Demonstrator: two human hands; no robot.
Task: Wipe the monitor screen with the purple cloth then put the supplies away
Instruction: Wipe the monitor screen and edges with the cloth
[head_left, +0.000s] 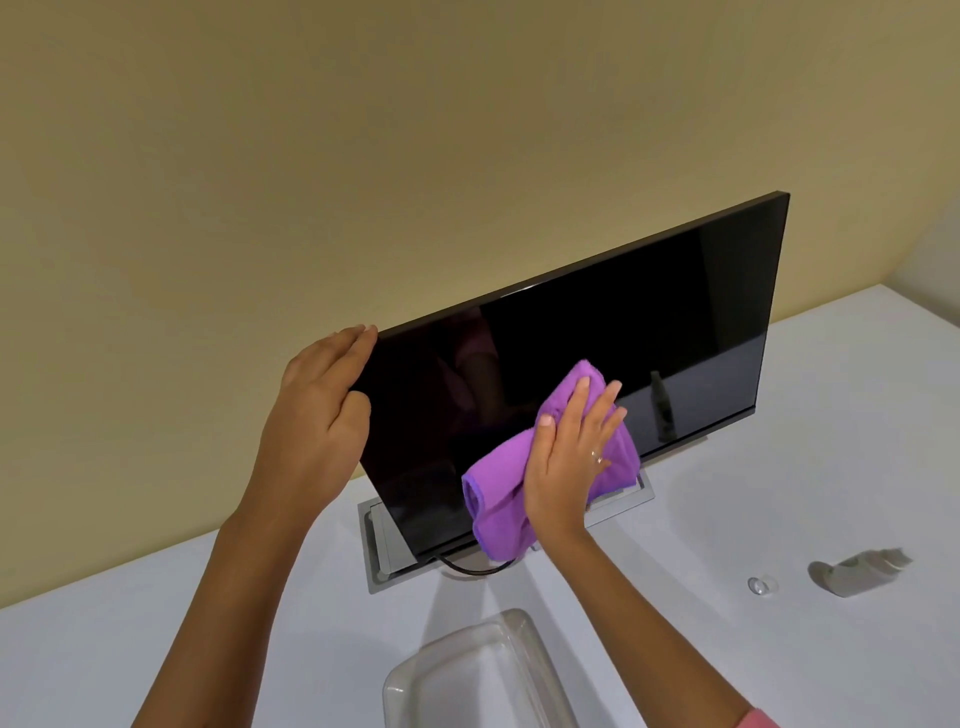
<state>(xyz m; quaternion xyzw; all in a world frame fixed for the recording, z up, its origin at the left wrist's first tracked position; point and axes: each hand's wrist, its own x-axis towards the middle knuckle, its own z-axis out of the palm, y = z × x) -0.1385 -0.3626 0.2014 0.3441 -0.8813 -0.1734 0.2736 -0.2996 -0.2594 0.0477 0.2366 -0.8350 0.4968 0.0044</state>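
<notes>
A black monitor (623, 332) stands on a silver stand (379, 551) on the white table, its dark screen facing me. My left hand (317, 410) grips the monitor's upper left corner and edge. A purple cloth (498, 499) is pressed flat against the lower middle of the screen under my right hand (566, 457), fingers spread over it; part of the cloth hangs below the screen's bottom edge. A small clear bottle (857, 571) lies on its side on the table at the right, with a clear cap (761, 585) beside it.
A clear plastic tray (467, 670) sits on the white table (779, 467) near the front edge, between my forearms. A black cable (467, 567) runs out under the monitor. A beige wall stands close behind the monitor.
</notes>
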